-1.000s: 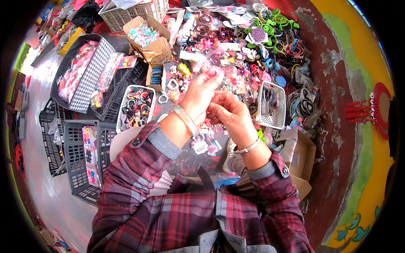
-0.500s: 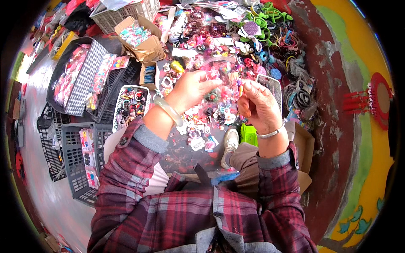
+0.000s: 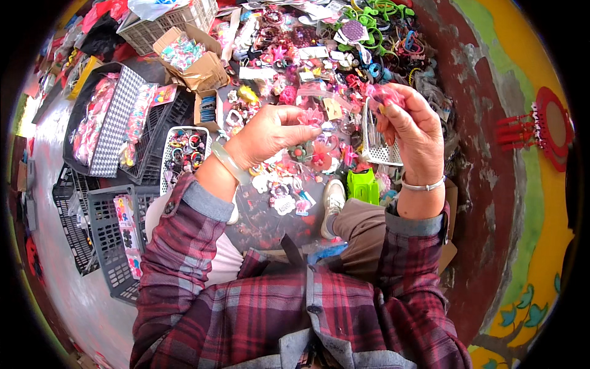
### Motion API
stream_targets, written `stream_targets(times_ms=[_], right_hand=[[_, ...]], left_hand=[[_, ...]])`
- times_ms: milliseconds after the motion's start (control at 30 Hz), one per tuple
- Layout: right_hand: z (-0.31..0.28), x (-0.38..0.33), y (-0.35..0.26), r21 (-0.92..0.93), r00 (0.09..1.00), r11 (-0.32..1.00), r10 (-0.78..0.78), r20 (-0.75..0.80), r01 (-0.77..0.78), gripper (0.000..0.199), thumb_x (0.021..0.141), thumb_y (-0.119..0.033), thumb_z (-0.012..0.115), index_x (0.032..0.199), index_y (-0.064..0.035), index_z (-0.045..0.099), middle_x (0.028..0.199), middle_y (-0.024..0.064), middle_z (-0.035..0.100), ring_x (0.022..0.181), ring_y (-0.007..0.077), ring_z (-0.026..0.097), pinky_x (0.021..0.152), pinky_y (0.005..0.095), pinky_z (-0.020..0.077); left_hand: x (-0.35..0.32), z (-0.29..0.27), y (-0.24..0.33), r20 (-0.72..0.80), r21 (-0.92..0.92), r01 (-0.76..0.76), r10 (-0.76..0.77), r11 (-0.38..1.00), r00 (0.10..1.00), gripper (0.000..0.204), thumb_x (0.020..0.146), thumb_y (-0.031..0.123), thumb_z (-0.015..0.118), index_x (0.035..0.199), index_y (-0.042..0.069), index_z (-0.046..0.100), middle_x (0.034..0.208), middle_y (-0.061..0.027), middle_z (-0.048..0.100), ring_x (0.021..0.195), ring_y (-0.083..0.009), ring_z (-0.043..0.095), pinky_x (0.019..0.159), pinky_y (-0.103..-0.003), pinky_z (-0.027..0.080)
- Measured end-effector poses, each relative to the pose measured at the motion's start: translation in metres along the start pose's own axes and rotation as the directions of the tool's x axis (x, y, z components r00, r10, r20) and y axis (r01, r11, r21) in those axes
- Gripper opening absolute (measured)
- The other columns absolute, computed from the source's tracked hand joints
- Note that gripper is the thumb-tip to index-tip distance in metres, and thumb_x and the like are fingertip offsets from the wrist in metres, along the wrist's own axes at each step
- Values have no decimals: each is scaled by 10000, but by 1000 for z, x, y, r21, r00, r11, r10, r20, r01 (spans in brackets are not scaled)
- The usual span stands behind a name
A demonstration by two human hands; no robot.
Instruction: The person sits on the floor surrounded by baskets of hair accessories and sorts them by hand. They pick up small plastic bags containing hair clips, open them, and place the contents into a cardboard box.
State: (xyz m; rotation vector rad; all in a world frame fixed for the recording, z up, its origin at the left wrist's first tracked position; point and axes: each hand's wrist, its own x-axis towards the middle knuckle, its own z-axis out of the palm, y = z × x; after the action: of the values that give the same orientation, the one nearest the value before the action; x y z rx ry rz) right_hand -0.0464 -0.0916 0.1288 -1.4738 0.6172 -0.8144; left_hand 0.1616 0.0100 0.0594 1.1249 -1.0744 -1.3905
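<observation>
My left hand (image 3: 261, 136), with a pale bangle on the wrist, pinches the edge of a clear plastic bag (image 3: 332, 106) between thumb and fingers. Pink and red flower-like hair ornaments (image 3: 320, 157) show through or just behind the bag. To the right, my right hand (image 3: 413, 123) is raised over a white basket (image 3: 384, 155), its fingers closed on a pink hair ornament (image 3: 385, 96). The ornament's exact shape is partly covered by the fingertips. Beneath both hands lies a dense spread of small hair accessories (image 3: 283, 184).
At left stand a white basket of hair ties (image 3: 165, 175), a grey crate (image 3: 110, 246), a black tray of packaged pieces (image 3: 77, 144) and an open carton (image 3: 212, 77). Green headbands (image 3: 384, 9) lie at the far right. A bright green container (image 3: 364, 186) sits by my shoe (image 3: 334, 200).
My right hand has moved right and slightly up, away from the bag, and now shows a pink ornament in its fingers. My left hand stays at the bag, shifted a little left.
</observation>
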Motion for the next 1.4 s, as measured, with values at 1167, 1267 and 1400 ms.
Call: stream_targets(times_ms=[1167, 1267, 1400], right_hand=[[1, 10, 15, -655, 902, 622, -253, 351, 429, 214, 644, -46, 719, 845, -44, 646, 980, 65, 593, 933, 225, 541, 789, 330, 440], [1, 9, 20, -621, 904, 664, -230, 360, 416, 219, 649, -59, 720, 855, -46, 646, 1026, 76, 585, 965, 238, 539, 815, 334, 438], [5, 8, 24, -594, 901, 698, -179, 396, 400, 205, 666, -84, 716, 857, -52, 647, 1047, 90, 579, 994, 248, 536, 843, 337, 432]], left_hand=[[-5, 2, -4, 160, -21, 112, -108, 993, 981, 369, 832, 133, 621, 1172, 18, 534, 945, -2, 632, 750, -29, 550, 599, -158, 422], [-5, 4, -5, 182, -27, 105, -99, 994, 978, 358, 835, 121, 614, 1168, 15, 533, 948, -2, 632, 763, -31, 555, 605, -160, 421], [-5, 5, -3, 202, 9, 103, -102, 995, 974, 340, 839, 111, 606, 1157, 14, 537, 953, -3, 630, 758, -31, 551, 603, -161, 414]])
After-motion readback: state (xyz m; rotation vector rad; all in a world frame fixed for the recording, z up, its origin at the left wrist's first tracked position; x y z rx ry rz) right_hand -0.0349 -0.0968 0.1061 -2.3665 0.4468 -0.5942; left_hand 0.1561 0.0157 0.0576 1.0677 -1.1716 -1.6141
